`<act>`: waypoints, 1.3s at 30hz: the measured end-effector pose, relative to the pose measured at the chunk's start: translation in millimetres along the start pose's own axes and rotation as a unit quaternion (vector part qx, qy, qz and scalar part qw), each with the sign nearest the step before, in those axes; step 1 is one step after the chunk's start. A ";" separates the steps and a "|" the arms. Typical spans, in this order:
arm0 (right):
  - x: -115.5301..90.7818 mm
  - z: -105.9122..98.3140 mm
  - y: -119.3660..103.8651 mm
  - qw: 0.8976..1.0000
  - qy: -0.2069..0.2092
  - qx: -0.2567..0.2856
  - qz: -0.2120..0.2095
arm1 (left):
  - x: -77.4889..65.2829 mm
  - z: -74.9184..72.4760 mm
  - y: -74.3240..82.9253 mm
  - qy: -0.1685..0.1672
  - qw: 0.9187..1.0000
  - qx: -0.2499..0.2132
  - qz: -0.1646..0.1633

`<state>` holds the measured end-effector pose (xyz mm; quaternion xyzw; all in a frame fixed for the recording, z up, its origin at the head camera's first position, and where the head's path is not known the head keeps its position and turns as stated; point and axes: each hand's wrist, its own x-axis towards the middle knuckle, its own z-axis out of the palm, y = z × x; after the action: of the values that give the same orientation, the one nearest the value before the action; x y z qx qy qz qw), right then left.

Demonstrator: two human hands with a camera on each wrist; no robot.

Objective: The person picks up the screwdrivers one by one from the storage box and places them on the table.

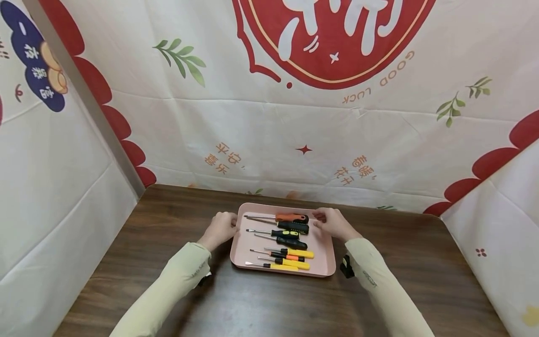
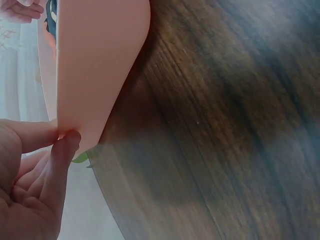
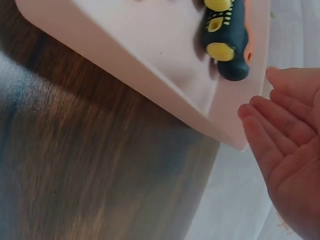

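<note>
A pink rectangular tray (image 1: 322, 248) holds several screwdrivers laid in a rough column, their handles to the right. At the back lies an orange-and-black screwdriver (image 1: 291, 217), with dark-handled screwdrivers (image 1: 290, 243) in front of it and yellow-handled screwdrivers (image 1: 294, 264) nearest the tray's front. My left hand (image 1: 221, 229) pinches the tray's left wall between thumb and fingers, as the left wrist view shows. At the back right corner my right hand (image 1: 334, 224) has its fingers extended, thumb apart from them. Whether its fingertips (image 3: 245, 111) touch the wall I cannot tell.
The tray is over a dark wooden table (image 1: 286, 309), towards its back edge. A printed white cloth (image 1: 269, 126) hangs behind the table, with further cloth panels at the left and right sides. Each wrist wears a small black device.
</note>
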<state>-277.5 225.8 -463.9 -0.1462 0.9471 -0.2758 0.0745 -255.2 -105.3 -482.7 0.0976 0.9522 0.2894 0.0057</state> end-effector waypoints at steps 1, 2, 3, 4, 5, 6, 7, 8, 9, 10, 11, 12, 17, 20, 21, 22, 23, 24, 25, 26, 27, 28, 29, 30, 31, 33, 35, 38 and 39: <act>1.6 1.5 1.2 1.000 -0.003 0.002 -0.004 | 0.5 0.3 -0.7 0.001 1.000 -0.002 -0.001; 3.5 3.1 2.4 1.000 -0.004 0.003 -0.010 | 1.0 0.4 -1.1 0.002 1.000 -0.003 -0.002; 5.0 4.6 3.4 1.000 -0.005 0.007 -0.015 | 1.3 0.6 -1.5 0.005 1.000 -0.005 -0.001; 6.7 6.0 4.4 1.000 -0.006 0.011 -0.022 | 1.8 0.8 -2.0 0.009 1.000 -0.006 0.000; 8.2 7.2 5.5 0.999 -0.007 0.014 -0.028 | 2.0 0.9 -2.1 0.013 1.000 -0.009 0.001; 9.8 8.6 6.5 0.999 -0.008 0.016 -0.031 | 2.2 1.1 -2.4 0.015 1.000 -0.013 -0.001; 11.2 9.9 7.6 0.999 -0.011 0.017 -0.036 | 2.4 1.2 -2.6 0.017 1.000 -0.014 -0.001; 12.8 11.2 8.7 0.999 -0.012 0.019 -0.037 | 2.6 1.2 -2.8 0.019 1.000 -0.014 -0.001; 14.2 12.4 9.9 0.999 -0.014 0.019 -0.038 | 2.9 1.3 -2.8 0.020 1.000 -0.012 0.000; 15.7 13.4 11.3 0.999 -0.016 0.018 -0.038 | 3.6 1.5 -2.5 0.017 1.000 -0.008 0.000; 17.0 14.4 12.6 0.999 -0.018 0.015 -0.035 | 4.0 1.2 -1.9 0.014 1.000 -0.002 0.002; 18.5 15.3 13.7 0.999 -0.019 0.012 -0.033 | 4.7 1.0 -1.4 0.010 1.000 0.007 0.006; 24.1 15.5 13.6 0.999 -0.027 0.011 -0.025 | 4.9 -1.9 5.2 -0.004 0.998 0.058 0.032; 27.3 14.3 11.4 0.999 -0.034 0.016 -0.017 | 4.9 -2.8 8.9 -0.014 0.997 0.076 0.030; 28.4 14.2 11.0 0.999 -0.036 0.013 -0.017 | 5.4 -3.1 9.7 -0.017 0.996 0.080 0.029; 29.7 14.1 10.4 0.999 -0.037 0.012 -0.015 | 5.9 -3.4 10.0 -0.019 0.996 0.080 0.029; 31.0 14.1 9.8 0.999 -0.038 0.008 -0.014 | 6.9 -2.9 9.1 -0.019 0.996 0.080 0.030; 32.2 14.3 9.4 0.999 -0.037 0.005 -0.013 | 7.7 -2.7 8.5 -0.020 0.996 0.078 0.030; 33.0 14.5 8.7 0.999 -0.036 -0.001 -0.012 | 8.3 -2.3 7.7 -0.021 0.996 0.077 0.030; 33.6 14.8 8.3 0.999 -0.034 -0.011 -0.016 | 11.6 3.9 0.0 -0.009 0.996 0.076 0.047; 34.1 15.2 7.8 0.999 -0.032 -0.019 -0.020 | 11.7 4.1 -0.8 -0.005 0.996 0.076 0.051; 34.8 15.8 7.5 0.999 -0.029 -0.027 -0.022 | 11.6 4.3 -1.5 -0.003 0.996 0.076 0.054; 35.1 16.2 6.6 0.999 -0.024 -0.037 -0.024 | 11.4 4.6 -2.1 0.001 0.995 0.076 0.058; 35.1 16.5 5.4 0.998 -0.019 -0.047 -0.024 | 10.8 3.9 -1.5 0.002 0.995 0.074 0.060; 35.0 16.7 4.2 0.998 -0.015 -0.058 -0.026 | 10.4 3.4 -1.2 0.004 0.995 0.072 0.063; 35.0 17.3 1.6 0.997 -0.010 -0.076 -0.026 | 6.6 -3.9 6.6 -0.003 0.996 0.072 0.052; 34.5 17.6 -0.9 0.995 -0.007 -0.094 -0.025 | 6.2 -4.8 7.8 -0.002 0.996 0.076 0.051; 34.6 18.8 -2.3 0.994 -0.007 -0.108 -0.024 | 6.4 -5.2 9.0 -0.007 0.995 0.088 0.044; 34.7 19.2 -2.4 0.994 -0.007 -0.109 -0.024 | 6.6 -5.0 9.1 -0.009 0.995 0.090 0.043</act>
<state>-305.5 203.2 -480.8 -0.1776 0.9673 -0.1719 0.0579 -260.3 -99.4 -473.2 0.1408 0.9693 0.2016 -0.0074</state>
